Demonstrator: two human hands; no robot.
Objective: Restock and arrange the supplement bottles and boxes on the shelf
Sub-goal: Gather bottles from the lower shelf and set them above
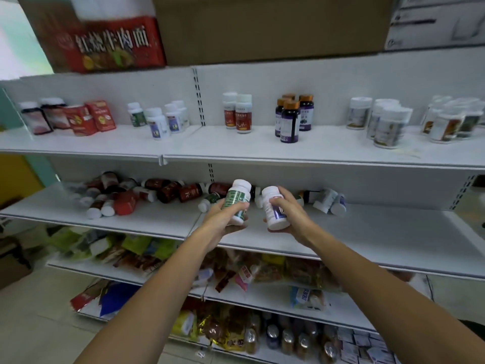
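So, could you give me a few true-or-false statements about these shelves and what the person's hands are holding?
1. Each hand holds a white-capped bottle. True: the left hand grips the green-label bottle, and the right hand grips the bluish-label bottle.
2. The left hand's bottle has a red label. False: its label is green.
3. The bottles on the upper shelf stand upright. True.
4. The brown bottles lower down stand in neat rows. False: the dark bottles lie on their sides in a jumble on the middle shelf.
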